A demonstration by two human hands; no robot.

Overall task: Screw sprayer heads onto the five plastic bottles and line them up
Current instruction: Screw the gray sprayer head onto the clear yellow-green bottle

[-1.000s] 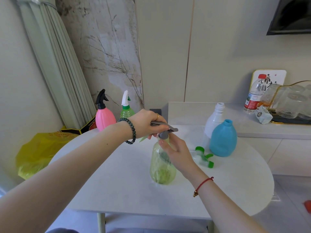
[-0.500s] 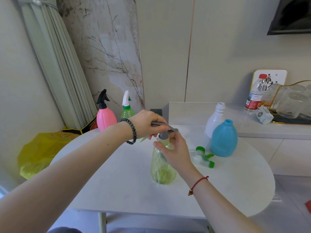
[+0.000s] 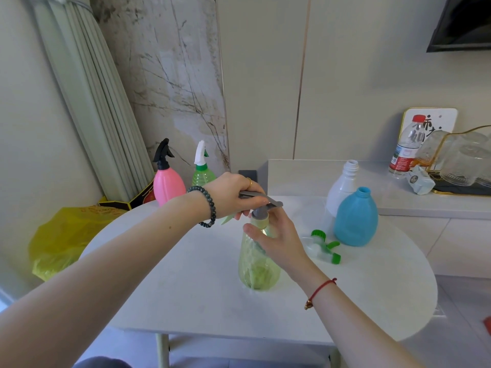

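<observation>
A yellow-green clear bottle (image 3: pixel 259 269) stands mid-table. On its neck sits a grey sprayer head (image 3: pixel 261 205), and my left hand (image 3: pixel 231 196) is closed over the top of that head. My right hand (image 3: pixel 276 240) wraps the bottle's neck and collar just below. At the back left stand a pink bottle (image 3: pixel 168 183) with a black sprayer and a green bottle (image 3: pixel 202 175) with a white sprayer. A white bottle (image 3: pixel 342 187) and a blue bottle (image 3: pixel 356 219) stand open-necked to the right. A white-and-green sprayer head (image 3: pixel 322 247) lies in front of them.
The white oval table (image 3: pixel 186 274) ends close to me and at the right. A ledge (image 3: pixel 425 205) behind it carries a water bottle (image 3: pixel 406 147), a crumpled wrapper and a glass rack. A yellow plastic bag (image 3: pixel 66 235) lies on the floor at left.
My right hand has shifted round the bottle's neck, its fingers turning toward the left. My left hand stays on the grey sprayer head. The bottle stays in place.
</observation>
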